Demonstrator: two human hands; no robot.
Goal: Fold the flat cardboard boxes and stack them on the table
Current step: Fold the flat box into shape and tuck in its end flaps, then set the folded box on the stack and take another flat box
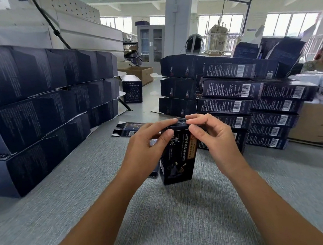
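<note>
left hand and right hand pinch the top of the upright dark box.

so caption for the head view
Left hand and right hand pinch the top of a dark box standing on the table.

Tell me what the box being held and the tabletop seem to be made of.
The dark box looks like thin printed cardboard, matte with gold lettering: creased edges and a bending top flap. The tabletop looks covered in grey textured fabric or mat, going by its fine ribbed grain; which is unclear.
</note>
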